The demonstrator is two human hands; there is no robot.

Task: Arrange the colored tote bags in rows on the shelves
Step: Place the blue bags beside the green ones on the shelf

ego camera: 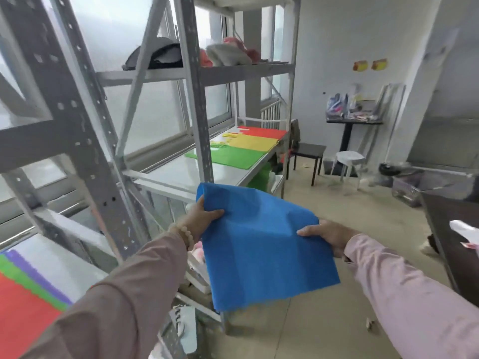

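Note:
A flat blue tote bag [261, 244] hangs in the air in front of me, held by both hands. My left hand [203, 220] pinches its upper left edge and my right hand [328, 235] grips its right edge. Ahead, on the white middle shelf [181, 174] of the grey metal rack, lie a green bag [233, 156], a yellow bag [252, 142] and a red bag [264, 132] in a row. At the lower left, a nearer shelf [59, 263] carries overlapping red [23, 314], green [28, 283] and purple bags [39, 273].
Grey rack uprights [198, 99] stand between me and the shelves. The upper shelf holds a dark bundle [155, 54] and pink and white items [228, 54]. To the right are a black stool [309, 151], a white stool [348, 159], a black stand [353, 123] and a dark table edge [448, 229].

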